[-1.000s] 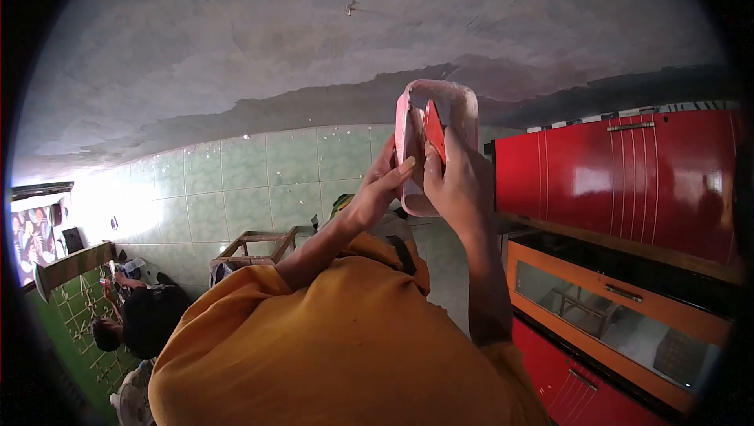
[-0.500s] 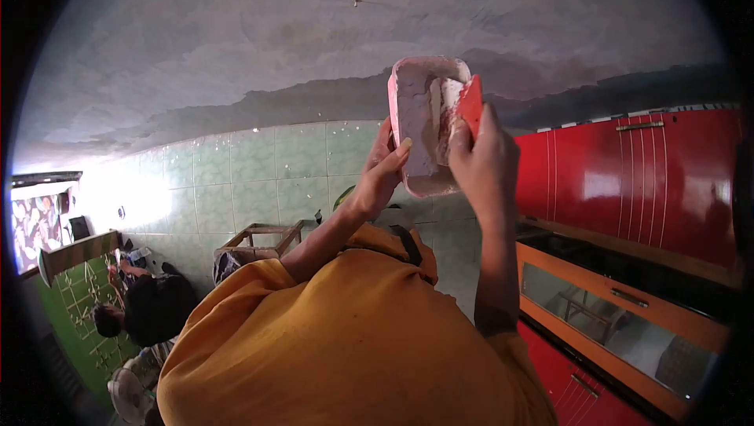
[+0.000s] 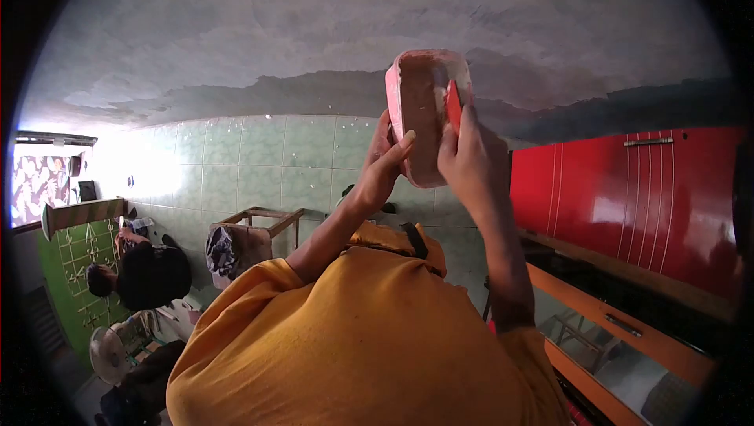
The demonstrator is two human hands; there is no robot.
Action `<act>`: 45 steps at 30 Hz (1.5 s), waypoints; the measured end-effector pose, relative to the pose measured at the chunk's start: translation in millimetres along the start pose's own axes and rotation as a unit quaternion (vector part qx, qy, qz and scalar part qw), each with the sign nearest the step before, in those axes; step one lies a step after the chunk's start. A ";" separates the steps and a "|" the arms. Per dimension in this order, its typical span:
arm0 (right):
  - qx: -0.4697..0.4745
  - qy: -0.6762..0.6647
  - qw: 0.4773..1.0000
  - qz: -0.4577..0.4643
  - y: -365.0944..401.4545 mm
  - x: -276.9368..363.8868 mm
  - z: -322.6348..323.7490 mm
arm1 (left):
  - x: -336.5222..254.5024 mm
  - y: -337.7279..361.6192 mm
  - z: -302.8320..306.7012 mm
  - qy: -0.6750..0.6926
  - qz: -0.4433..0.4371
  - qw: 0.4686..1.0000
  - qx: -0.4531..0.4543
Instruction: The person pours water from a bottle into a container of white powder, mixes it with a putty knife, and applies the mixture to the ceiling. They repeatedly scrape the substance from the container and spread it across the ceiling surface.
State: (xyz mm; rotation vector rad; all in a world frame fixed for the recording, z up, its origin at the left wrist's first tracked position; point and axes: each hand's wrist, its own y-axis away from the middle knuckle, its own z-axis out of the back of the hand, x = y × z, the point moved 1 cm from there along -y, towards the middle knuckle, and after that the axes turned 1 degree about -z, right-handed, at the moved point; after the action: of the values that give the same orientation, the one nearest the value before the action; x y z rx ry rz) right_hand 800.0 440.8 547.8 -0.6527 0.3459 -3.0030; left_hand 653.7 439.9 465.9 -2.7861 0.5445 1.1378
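Note:
My left hand grips the pink plastic tub by its left side, thumb over the rim and fingers underneath. The tub is tilted toward me, and a greyish-brown paste coats its inside. In my right hand is a red putty knife, its fingers wrapped round it. The knife is inside the tub near the right wall, and its far end is blurred, with pale paste about it.
A grey plastered wall with a darker damp-looking band lies ahead, above green tiles. Red cabinets stand right. To the left are a wooden stool frame, a person in dark clothes and a fan.
The putty knife has moved left and down into the tub from its right rim, turning more upright. The view has shifted slightly, and more of another person shows at lower left.

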 end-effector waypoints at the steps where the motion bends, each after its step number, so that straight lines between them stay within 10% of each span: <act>1: 0.009 -0.017 1.000 0.001 6.0 -2.3 -3.2 | 5.1 -0.3 -1.3 -0.006 -0.003 1.000 -0.009; 19: -0.001 -0.010 1.000 0.023 -4.5 -43.2 30.3 | 53.9 8.8 -30.2 0.030 -0.019 0.999 0.003; 36: 0.122 -0.073 0.989 0.044 -56.9 23.5 -14.0 | -27.1 -27.1 48.6 0.068 -0.032 0.997 0.006; 45: -0.015 -0.043 0.999 -0.014 -84.2 80.5 -61.0 | -67.8 -53.2 73.6 0.074 -0.064 0.995 0.011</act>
State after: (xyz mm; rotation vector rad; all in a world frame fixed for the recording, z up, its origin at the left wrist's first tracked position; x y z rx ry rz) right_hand 701.4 527.8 545.4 -0.7917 0.3797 -2.9903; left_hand 579.0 524.7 456.7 -2.8539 0.3808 0.9003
